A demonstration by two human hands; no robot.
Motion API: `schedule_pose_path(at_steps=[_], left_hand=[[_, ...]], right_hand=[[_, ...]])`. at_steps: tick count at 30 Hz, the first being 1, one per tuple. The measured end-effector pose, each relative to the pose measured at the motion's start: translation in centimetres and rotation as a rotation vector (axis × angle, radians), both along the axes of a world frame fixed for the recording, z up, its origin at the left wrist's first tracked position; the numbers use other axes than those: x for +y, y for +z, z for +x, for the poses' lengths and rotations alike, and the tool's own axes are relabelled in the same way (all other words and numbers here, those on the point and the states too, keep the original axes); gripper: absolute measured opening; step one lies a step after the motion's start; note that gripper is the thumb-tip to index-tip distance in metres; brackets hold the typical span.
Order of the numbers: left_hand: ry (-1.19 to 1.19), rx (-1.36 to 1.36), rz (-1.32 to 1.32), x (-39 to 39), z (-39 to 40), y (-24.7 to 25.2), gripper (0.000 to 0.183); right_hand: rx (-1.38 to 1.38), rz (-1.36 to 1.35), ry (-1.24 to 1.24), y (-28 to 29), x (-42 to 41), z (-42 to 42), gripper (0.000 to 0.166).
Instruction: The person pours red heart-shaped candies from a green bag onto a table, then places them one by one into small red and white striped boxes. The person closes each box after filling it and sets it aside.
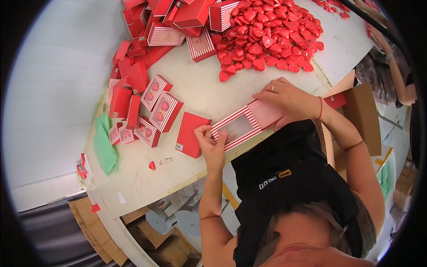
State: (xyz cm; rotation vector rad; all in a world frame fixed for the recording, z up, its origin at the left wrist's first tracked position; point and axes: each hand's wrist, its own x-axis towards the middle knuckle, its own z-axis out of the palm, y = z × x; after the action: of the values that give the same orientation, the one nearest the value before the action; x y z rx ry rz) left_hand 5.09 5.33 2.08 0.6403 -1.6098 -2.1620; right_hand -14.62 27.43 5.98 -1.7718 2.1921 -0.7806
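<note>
My left hand [211, 145] grips one end of a red-and-white striped box sleeve [238, 126] with a clear window. From the sleeve's other end a pale pink inner tray [266, 111] sticks out, and my right hand [287, 100] holds it at its far end. Against my left hand lies a red box [191, 133], with its plain side up. Beyond my hands is a heap of red foil-wrapped hearts [267, 36]. Several striped boxes [165, 111] with hearts behind their windows stand to the left. A single red heart [152, 165] lies near the front.
Red and striped boxes [193, 15] are piled at the back left. A green cloth [106, 143] lies by the table's left edge. An open cardboard box [362, 116] stands at the right, beside my right arm. Another person's arm [395, 73] shows at the upper right.
</note>
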Motion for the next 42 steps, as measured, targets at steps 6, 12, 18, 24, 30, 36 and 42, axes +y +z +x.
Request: schedule_pose_path(at_steps=[6,12,18,24,30,36,42], left_hand=[[0.026,-0.010,-0.138,0.1,0.3,-1.0,0.042],[0.257,-0.030,-0.432,0.7,2.8,-0.4,0.057],[0.186,-0.319,-1.395,-4.3,4.2,2.9,0.071],[0.111,-0.179,-1.339,-10.1,3.8,3.8,0.068],[-0.016,-0.126,-1.530,-7.4,0.3,7.1,0.072],[-0.326,-0.135,-1.489,0.4,-2.1,3.3,0.083],[-0.304,-0.052,-1.340,0.7,-2.8,1.9,0.088]], right_hand=[[0.121,-0.322,-0.301,0.3,-1.7,-3.9,0.058],[0.215,-0.109,-0.397,-1.4,-4.9,-6.8,0.032],[-0.115,-0.318,-0.399,0.1,-2.9,-5.6,0.020],[-0.592,-0.108,0.034,3.2,-2.5,-1.3,0.006],[-0.451,0.036,0.064,3.1,-3.0,-1.2,0.011],[-0.121,-0.231,-0.062,0.3,-0.8,1.2,0.026],[-0.183,-0.395,-0.115,-1.0,0.2,2.1,0.030]])
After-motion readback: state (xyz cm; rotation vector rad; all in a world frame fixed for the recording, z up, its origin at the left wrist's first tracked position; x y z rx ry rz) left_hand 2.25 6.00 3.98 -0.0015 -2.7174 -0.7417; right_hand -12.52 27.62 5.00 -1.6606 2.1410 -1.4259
